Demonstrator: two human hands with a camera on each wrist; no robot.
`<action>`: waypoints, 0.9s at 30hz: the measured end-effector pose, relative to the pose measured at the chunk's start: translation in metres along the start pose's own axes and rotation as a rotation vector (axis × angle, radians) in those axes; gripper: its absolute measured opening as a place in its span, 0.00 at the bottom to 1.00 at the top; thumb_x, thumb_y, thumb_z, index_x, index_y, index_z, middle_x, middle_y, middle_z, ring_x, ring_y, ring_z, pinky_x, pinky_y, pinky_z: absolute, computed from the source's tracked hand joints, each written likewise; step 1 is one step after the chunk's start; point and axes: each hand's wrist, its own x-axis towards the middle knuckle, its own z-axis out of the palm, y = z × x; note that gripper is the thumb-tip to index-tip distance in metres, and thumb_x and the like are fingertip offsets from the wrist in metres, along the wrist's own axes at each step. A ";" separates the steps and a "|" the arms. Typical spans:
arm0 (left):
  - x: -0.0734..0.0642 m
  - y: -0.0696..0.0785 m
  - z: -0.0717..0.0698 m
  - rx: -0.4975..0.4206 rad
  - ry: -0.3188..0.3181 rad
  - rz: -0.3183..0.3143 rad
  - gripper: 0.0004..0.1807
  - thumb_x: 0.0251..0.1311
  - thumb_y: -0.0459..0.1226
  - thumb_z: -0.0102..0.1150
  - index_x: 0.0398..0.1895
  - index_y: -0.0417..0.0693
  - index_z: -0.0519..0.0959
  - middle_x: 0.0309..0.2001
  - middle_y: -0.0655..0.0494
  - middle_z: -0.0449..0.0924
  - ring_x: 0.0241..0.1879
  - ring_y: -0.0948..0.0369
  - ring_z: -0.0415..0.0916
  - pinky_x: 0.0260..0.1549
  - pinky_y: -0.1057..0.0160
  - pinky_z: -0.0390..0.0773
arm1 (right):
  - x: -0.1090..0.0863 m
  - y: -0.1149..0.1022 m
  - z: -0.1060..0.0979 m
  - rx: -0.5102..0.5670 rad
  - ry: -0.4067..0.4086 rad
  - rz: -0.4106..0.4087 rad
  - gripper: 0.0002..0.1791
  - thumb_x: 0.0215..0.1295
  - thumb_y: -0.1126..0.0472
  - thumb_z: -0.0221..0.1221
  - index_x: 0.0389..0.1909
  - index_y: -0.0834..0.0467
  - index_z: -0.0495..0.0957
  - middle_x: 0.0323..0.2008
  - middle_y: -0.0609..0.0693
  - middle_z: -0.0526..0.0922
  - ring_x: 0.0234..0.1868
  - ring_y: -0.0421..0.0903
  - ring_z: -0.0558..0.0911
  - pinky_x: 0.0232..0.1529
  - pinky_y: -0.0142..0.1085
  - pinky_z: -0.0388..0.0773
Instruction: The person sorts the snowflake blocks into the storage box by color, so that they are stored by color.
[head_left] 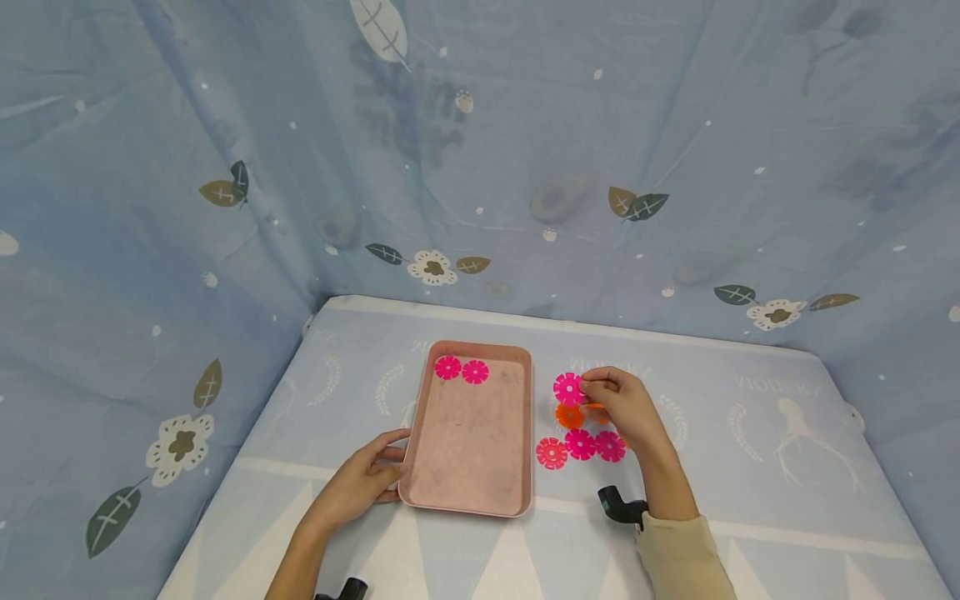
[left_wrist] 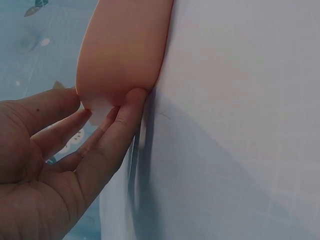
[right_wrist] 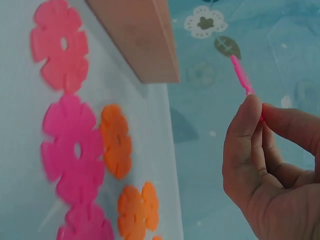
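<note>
My left hand holds the pink tray by its lower left side. In the left wrist view, fingertips press the outside of the tray wall, and the thumb lies at the rim. Two pink flower-shaped discs lie at the top of the tray. To the right of the tray, my right hand pinches a bright pink flower disc between thumb and forefinger. It shows edge-on in the right wrist view, raised above the table. Under that hand lie orange discs and several pink discs.
A coral disc lies nearest the tray's right wall. Black wrist mounts hang by both forearms. A patterned cloth covers the table, and a blue printed curtain rises behind and at the sides.
</note>
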 end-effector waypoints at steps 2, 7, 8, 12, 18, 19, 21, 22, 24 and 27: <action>0.000 -0.001 0.000 0.000 -0.004 0.000 0.28 0.70 0.29 0.53 0.73 0.45 0.65 0.60 0.35 0.70 0.51 0.46 0.79 0.39 0.55 0.86 | 0.004 -0.005 0.006 0.017 0.010 -0.003 0.17 0.72 0.61 0.60 0.53 0.70 0.74 0.41 0.60 0.80 0.39 0.53 0.82 0.44 0.42 0.85; 0.000 -0.003 0.000 0.001 -0.002 0.006 0.28 0.70 0.28 0.52 0.73 0.44 0.64 0.59 0.35 0.71 0.51 0.46 0.79 0.39 0.55 0.86 | 0.015 -0.016 0.023 0.104 0.028 0.000 0.17 0.71 0.62 0.61 0.53 0.70 0.74 0.40 0.60 0.80 0.39 0.51 0.82 0.42 0.41 0.85; 0.001 -0.003 0.000 0.000 0.000 0.005 0.28 0.70 0.28 0.52 0.73 0.44 0.64 0.59 0.35 0.71 0.51 0.46 0.79 0.39 0.55 0.86 | 0.016 -0.018 0.026 0.121 0.025 -0.003 0.17 0.72 0.62 0.60 0.54 0.70 0.74 0.40 0.60 0.80 0.39 0.52 0.82 0.42 0.41 0.85; 0.001 -0.005 -0.001 0.001 -0.005 0.000 0.28 0.71 0.28 0.52 0.73 0.45 0.64 0.59 0.35 0.71 0.51 0.46 0.79 0.40 0.55 0.86 | 0.023 -0.022 0.038 0.169 0.030 -0.008 0.17 0.72 0.63 0.60 0.54 0.70 0.74 0.42 0.61 0.80 0.40 0.53 0.83 0.41 0.40 0.85; 0.002 -0.004 0.000 -0.001 -0.013 0.007 0.28 0.71 0.28 0.51 0.73 0.44 0.64 0.59 0.35 0.71 0.51 0.46 0.79 0.40 0.55 0.86 | 0.035 -0.020 0.055 0.231 0.060 -0.011 0.16 0.71 0.64 0.60 0.55 0.67 0.75 0.44 0.62 0.81 0.40 0.52 0.83 0.42 0.40 0.85; 0.002 -0.004 -0.001 -0.001 -0.015 0.006 0.28 0.71 0.28 0.51 0.74 0.44 0.64 0.59 0.35 0.71 0.51 0.46 0.79 0.40 0.55 0.86 | 0.037 -0.019 0.058 0.248 0.060 -0.010 0.16 0.71 0.64 0.60 0.55 0.67 0.74 0.44 0.62 0.82 0.41 0.53 0.84 0.43 0.41 0.85; 0.002 -0.003 -0.001 -0.003 -0.017 0.000 0.28 0.71 0.28 0.51 0.74 0.44 0.64 0.59 0.35 0.70 0.52 0.46 0.79 0.40 0.55 0.86 | 0.041 -0.018 0.063 0.282 0.061 -0.006 0.16 0.71 0.65 0.60 0.56 0.68 0.74 0.44 0.62 0.82 0.41 0.56 0.84 0.44 0.43 0.85; 0.002 -0.003 -0.001 -0.005 -0.017 -0.002 0.28 0.71 0.28 0.51 0.74 0.45 0.64 0.59 0.35 0.70 0.52 0.46 0.79 0.40 0.55 0.85 | 0.043 -0.017 0.066 0.295 0.060 -0.003 0.16 0.71 0.66 0.59 0.56 0.68 0.75 0.44 0.61 0.82 0.41 0.56 0.84 0.44 0.44 0.84; 0.002 -0.003 -0.001 -0.010 -0.018 -0.007 0.28 0.71 0.28 0.50 0.74 0.45 0.64 0.59 0.36 0.70 0.52 0.46 0.79 0.40 0.55 0.85 | 0.046 -0.016 0.071 0.322 0.057 -0.001 0.16 0.71 0.67 0.59 0.56 0.70 0.74 0.43 0.61 0.82 0.41 0.57 0.84 0.46 0.47 0.83; 0.002 -0.003 -0.001 -0.010 -0.019 -0.004 0.28 0.71 0.28 0.51 0.74 0.44 0.63 0.59 0.35 0.70 0.52 0.46 0.79 0.40 0.55 0.85 | 0.050 -0.014 0.080 0.337 0.066 0.002 0.15 0.71 0.68 0.59 0.55 0.71 0.75 0.41 0.61 0.83 0.38 0.56 0.86 0.48 0.51 0.82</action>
